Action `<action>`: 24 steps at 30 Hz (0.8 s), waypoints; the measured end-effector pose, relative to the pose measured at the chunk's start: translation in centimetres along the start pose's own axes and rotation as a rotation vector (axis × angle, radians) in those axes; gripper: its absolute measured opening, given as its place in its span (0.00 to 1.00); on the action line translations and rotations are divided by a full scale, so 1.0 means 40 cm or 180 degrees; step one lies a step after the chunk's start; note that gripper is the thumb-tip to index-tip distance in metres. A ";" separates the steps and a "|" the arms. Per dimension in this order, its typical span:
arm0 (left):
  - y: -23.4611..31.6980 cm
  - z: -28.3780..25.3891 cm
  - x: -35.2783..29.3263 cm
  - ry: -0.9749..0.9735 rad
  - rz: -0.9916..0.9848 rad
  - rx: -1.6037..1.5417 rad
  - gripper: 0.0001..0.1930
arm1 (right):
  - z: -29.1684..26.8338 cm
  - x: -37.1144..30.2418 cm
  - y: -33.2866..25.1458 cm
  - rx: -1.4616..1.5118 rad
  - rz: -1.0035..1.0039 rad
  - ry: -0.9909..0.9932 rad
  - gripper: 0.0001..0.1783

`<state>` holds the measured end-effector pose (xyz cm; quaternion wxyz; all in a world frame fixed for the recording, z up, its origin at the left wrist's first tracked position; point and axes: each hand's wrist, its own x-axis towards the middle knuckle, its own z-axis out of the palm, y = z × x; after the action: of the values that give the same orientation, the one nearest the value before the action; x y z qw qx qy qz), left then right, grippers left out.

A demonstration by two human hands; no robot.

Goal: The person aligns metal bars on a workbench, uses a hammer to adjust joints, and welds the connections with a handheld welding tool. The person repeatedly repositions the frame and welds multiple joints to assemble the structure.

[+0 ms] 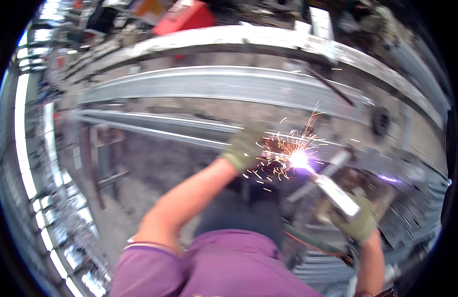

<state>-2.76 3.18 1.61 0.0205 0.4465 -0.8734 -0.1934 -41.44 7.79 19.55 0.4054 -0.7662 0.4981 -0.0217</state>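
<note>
My right hand [358,221], in an olive-green work glove, is closed round a welding torch [336,194]. Its tip points up and to the left, and a bright arc [299,160] burns there with orange sparks flying off. My left hand [246,147], gloved the same, lies just left of the arc, over the end of a long thin steel section [182,122]. Blur hides its fingers, so I cannot tell whether it grips the steel. Glare covers the spot being welded.
Beyond the hands lies a wide grey steel beam [199,83], with a pale rail [214,35] behind it. A dark rod [330,86] rests across the beam's right end. A black wheel-like disc [381,121] stands at right. An orange-and-dark cable [315,242] runs below the torch.
</note>
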 end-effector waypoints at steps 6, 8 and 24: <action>0.002 0.036 -0.007 -0.0044 0.0071 0.0427 0.29 | 0.084 -0.076 0.102 0.0484 0.0474 0.0155 0.20; -0.013 0.079 -0.026 0.0332 0.0081 0.0570 0.28 | 0.145 -0.092 0.137 0.0768 0.0462 0.0466 0.19; -0.003 0.012 -0.003 0.0023 0.0021 0.0480 0.23 | 0.092 -0.105 0.010 0.0040 0.1259 0.0059 0.20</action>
<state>-2.69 3.35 1.15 -0.0093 0.4446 -0.8869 -0.1253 -42.23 13.21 18.37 0.4018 -0.6506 0.6426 0.0482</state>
